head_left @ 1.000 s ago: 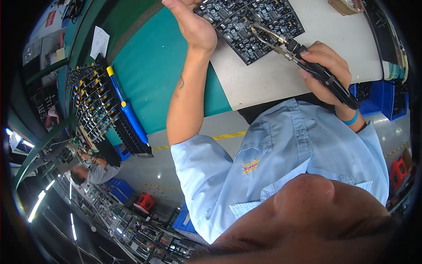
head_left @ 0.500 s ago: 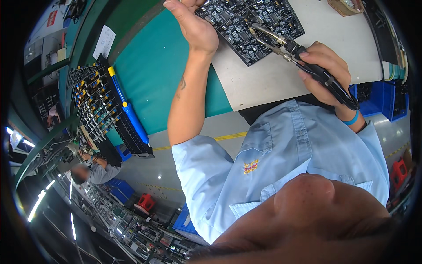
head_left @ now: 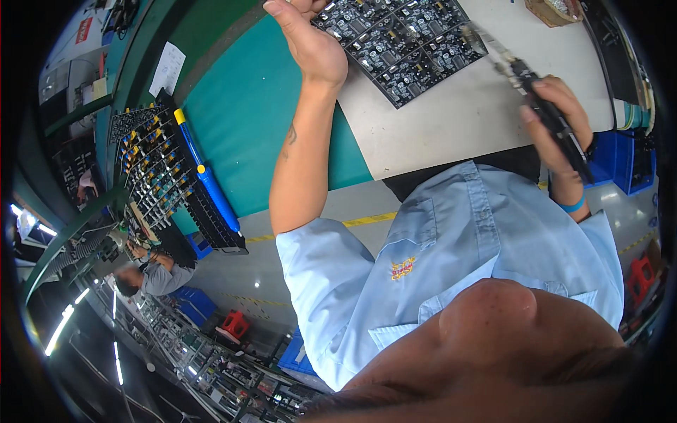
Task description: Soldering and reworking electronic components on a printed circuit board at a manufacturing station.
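Pale blue woven shirt [head_left: 451,268], short-sleeved, with a small embroidered chest emblem; fills the near foreground. Right hand [head_left: 557,123]: grip wrapped tight round the dark, slim handles of metal cutting pliers [head_left: 525,88], whose bright narrow nose points toward the panel's right edge; whether the nose is parted or pressed together cannot be told. Blue band [head_left: 575,206] on the right wrist. Left hand [head_left: 310,42]: bare forearm raised, palm side showing, fingers at the panel's upper left corner; the grip itself is cut by the picture's rim, so its state cannot be told. Circuit-board panel [head_left: 395,42]: flat, black, rectangular, scored into a grid of small boards studded with tiny silvery parts; it lies on the desk [head_left: 458,120], a matte off-white surface, between the two hands. Teal mat [head_left: 247,120]: smooth, beside the white surface to the left. Rack of upright boards [head_left: 159,176]: black frame with blue rail, yellow-tipped parts, farther left. Small brown tray [head_left: 553,10] at the far edge.
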